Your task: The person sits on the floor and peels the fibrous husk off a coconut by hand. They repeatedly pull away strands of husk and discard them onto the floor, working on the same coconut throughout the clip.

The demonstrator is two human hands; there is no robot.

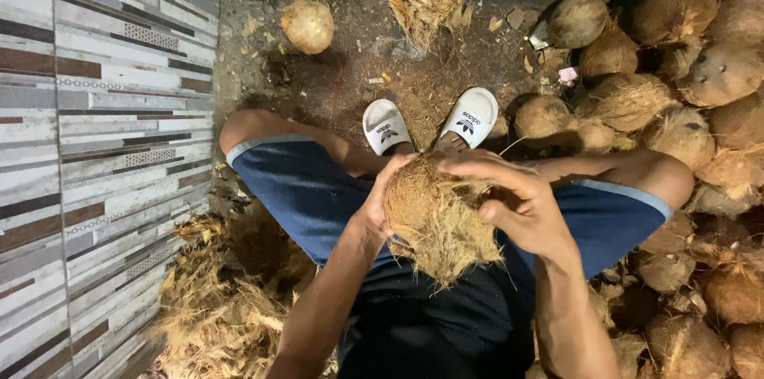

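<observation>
A: What's the place like?
B: A dirt floor (pixel 350 84) beside a striped tiled wall (pixel 95 108), with a pile of coconuts (pixel 684 84) on the right and loose husk (pixel 215 299) on the left.

A: And the hands?
B: Both grip 1 fibrous coconut (pixel 438 216) above the lap. The left hand (pixel 380 204) cups its side; the right hand (pixel 517 204) curls over the top. 2 white slides (pixel 430 124) sit beyond it, and 1 lone coconut (pixel 308 25) lies near the far wall.
</observation>
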